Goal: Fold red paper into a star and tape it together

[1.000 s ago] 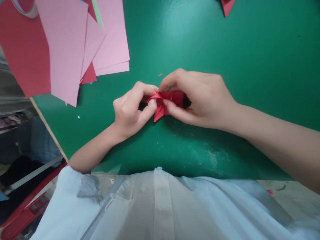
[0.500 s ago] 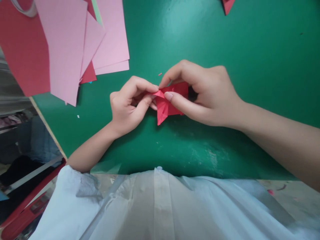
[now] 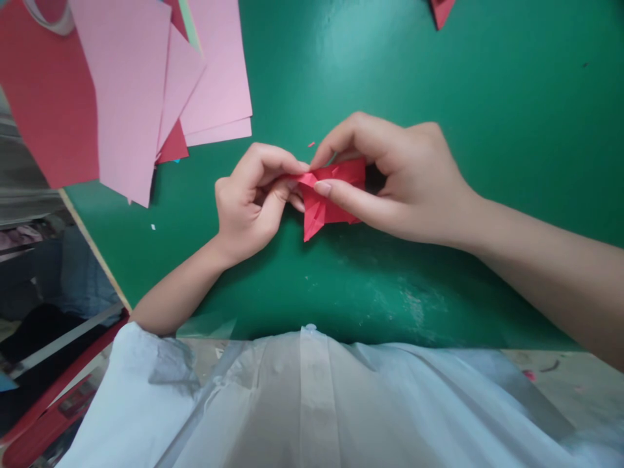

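Note:
A small piece of folded red paper [image 3: 315,211], creased and with a pointed flap hanging toward me, is held between both hands over the green table. My left hand [image 3: 253,201] pinches its upper left corner between thumb and forefinger. From the other side, my right hand [image 3: 400,179] grips the paper, the thumb pressing on its front face and the forefinger at the top edge. The right part of the paper is partly covered by that thumb, and its underside is hidden.
Pink paper sheets [image 3: 124,91] and red paper [image 3: 53,117] overlap at the table's upper left, with a white loop [image 3: 61,26] on them. Another red folded piece [image 3: 442,12] lies at the far edge of view. Tiny scraps dot the green table [image 3: 526,130].
Both hands still hold the folded red paper. The paper's lower point and my right thumb have shifted slightly left and up, and the left fingers have moved a little left.

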Tool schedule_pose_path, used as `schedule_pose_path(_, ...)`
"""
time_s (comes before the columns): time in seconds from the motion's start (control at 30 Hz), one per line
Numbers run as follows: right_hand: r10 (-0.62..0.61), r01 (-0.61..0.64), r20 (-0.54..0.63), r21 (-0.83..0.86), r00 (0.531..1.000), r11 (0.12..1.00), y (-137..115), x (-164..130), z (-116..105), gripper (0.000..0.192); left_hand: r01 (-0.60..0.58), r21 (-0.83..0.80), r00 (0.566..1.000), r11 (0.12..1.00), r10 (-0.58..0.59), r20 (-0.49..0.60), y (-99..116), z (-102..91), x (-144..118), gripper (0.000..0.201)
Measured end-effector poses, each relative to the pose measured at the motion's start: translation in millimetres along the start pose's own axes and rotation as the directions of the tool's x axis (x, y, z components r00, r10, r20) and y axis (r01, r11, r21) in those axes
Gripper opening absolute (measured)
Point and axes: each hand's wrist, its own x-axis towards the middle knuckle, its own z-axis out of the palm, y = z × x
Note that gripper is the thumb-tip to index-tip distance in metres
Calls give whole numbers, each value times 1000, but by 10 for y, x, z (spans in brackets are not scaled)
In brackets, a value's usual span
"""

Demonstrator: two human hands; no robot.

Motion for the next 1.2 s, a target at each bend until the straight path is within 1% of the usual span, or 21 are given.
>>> schedule_pose_path(0.1, -11, 12, -36, 7, 999, 1000, 10, -13, 21, 12, -65, 67, 998, 996, 64, 22, -31, -21, -8, 17)
schedule_pose_path(0.2, -14, 15, -39, 11, 999, 1000, 6, -19, 40, 8, -141, 160, 990, 977, 136, 38, -41, -40, -4, 23)
schedule_pose_path(0.3, -8, 7, -41, -11, 999, 1000, -1, -24, 58, 8, -167, 232, 986, 958, 167, 22, -23, -36, 7, 20)
schedule_pose_path(0.37, -24, 22, -62, -29, 998, 999, 3, -29, 71, 11, -134, 214, 991, 968, 136, 8, -10, -25, 7, 15)
schedule_pose_path(0.5, -61, 58, -108, -35, 992, 998, 19, -32, 85, 16, -31, 131, 999, 991, 33, -12, -1, -7, -14, 7)
schedule_pose_path(0.67, -97, 95, -119, -24, 988, 995, 25, -19, 75, 17, 66, 60, 998, 996, -66, -4, 19, -4, -4, 11)
schedule_pose_path(0.93, -88, 89, -84, 14, 993, 996, 22, -20, 69, 18, 88, 11, 996, 996, -89, 17, 13, 1, 16, 16)
schedule_pose_path(1.2, -97, 100, -70, 42, 993, 994, 22, -9, 83, 20, 71, 85, 992, 994, -79, 94, -15, -34, 9, 25)
